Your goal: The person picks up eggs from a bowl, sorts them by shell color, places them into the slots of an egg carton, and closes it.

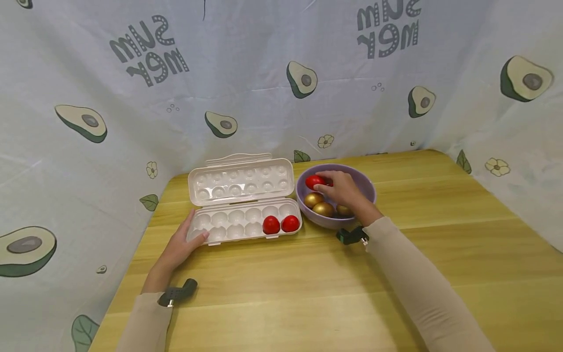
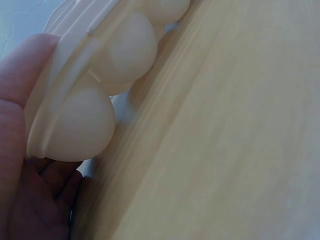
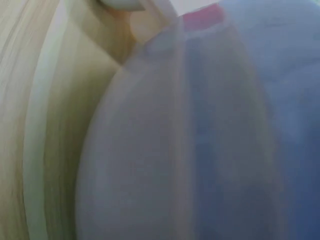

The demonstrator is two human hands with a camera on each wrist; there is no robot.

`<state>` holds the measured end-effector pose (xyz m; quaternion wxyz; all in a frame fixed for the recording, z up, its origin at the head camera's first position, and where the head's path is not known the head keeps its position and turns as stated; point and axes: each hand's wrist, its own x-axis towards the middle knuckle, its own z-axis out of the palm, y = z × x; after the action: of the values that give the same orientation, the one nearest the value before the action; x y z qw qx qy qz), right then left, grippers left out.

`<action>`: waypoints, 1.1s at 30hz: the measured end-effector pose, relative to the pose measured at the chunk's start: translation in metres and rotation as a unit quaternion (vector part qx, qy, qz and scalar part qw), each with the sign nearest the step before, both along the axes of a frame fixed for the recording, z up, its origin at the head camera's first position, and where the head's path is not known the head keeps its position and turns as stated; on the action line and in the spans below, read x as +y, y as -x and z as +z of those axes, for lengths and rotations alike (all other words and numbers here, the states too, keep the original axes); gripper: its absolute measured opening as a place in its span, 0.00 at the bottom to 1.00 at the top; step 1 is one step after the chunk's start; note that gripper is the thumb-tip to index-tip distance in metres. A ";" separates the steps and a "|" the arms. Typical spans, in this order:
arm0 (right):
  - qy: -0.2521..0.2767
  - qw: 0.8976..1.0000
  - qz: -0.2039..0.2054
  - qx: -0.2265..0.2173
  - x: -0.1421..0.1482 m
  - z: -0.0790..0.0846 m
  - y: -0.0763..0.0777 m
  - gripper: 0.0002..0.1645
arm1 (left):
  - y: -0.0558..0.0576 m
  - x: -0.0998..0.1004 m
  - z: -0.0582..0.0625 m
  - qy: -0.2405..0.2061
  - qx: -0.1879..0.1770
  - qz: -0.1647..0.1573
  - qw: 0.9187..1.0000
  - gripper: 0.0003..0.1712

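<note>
A white plastic egg box (image 1: 226, 230) lies with its lid (image 1: 242, 182) folded back. Two red eggs (image 1: 271, 225) sit side by side at the right end of its front row. My left hand (image 1: 180, 247) holds the box's left end, thumb at the front corner; the left wrist view shows the thumb against the rim and the fingers below the rounded cups (image 2: 82, 125). Over the purple bowl (image 1: 367, 188), my right hand (image 1: 343, 189) pinches a red egg (image 1: 314, 182) between thumb and fingers. Gold eggs (image 1: 323, 209) lie in the bowl, partly hidden by that hand.
The bowl stands close against the right end of the box on a wooden table (image 1: 272, 298). A white curtain (image 1: 259, 63) printed with avocados hangs along the back and sides. The bowl's outer wall (image 3: 135, 165) fills much of the blurred right wrist view.
</note>
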<state>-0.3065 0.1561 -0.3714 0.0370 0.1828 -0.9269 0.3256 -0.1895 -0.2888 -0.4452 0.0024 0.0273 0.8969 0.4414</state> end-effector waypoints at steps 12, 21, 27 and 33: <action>0.055 0.998 -0.024 0.004 -0.002 0.002 -0.008 0.29 | 0.000 0.000 0.001 -0.005 0.006 -0.002 1.000 0.53; 0.087 0.996 -0.026 -0.010 -0.010 0.004 -0.019 0.30 | -0.002 0.000 0.000 -0.011 0.004 -0.003 1.000 0.52; 0.109 0.994 -0.001 0.004 -0.021 0.001 -0.018 0.29 | -0.001 -0.001 -0.002 -0.013 0.005 -0.005 1.000 0.52; 0.142 0.990 0.015 0.010 -0.036 0.002 -0.020 0.28 | 0.000 -0.001 -0.003 -0.011 0.003 -0.001 1.000 0.52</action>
<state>-0.2869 0.1199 -0.3698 0.0670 0.1925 -0.8679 0.4530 -0.1900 -0.2902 -0.4479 0.0001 0.0294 0.8922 0.4507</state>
